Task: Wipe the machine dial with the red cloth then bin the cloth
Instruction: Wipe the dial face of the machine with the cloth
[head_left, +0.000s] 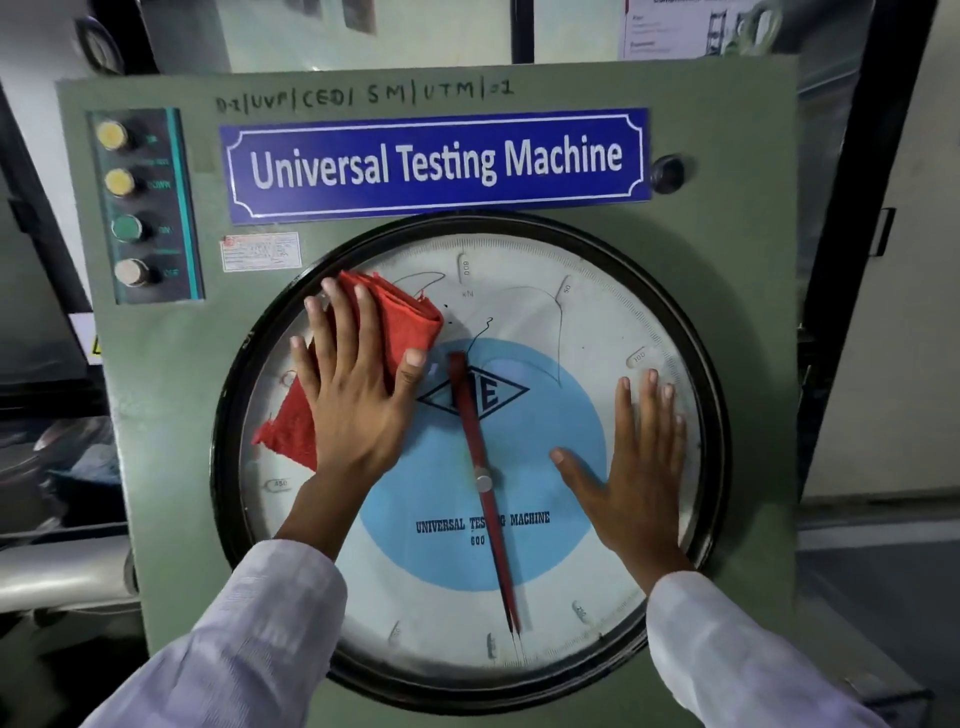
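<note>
Green metal machine panel (171, 415) fills the view, with the big round glass-fronted dial (519, 291) in the middle. Left hand (353, 395) is flat, fingers spread, pressing the folded red cloth (410, 317) on the dial's upper-left; unwiped glass lies rightward. Right hand (641, 467) rests open, bracing right side.

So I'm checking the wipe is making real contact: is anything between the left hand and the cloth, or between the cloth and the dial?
Nothing visible. The left hand lies flat on the red cloth, pressing it against the dial glass.
</note>
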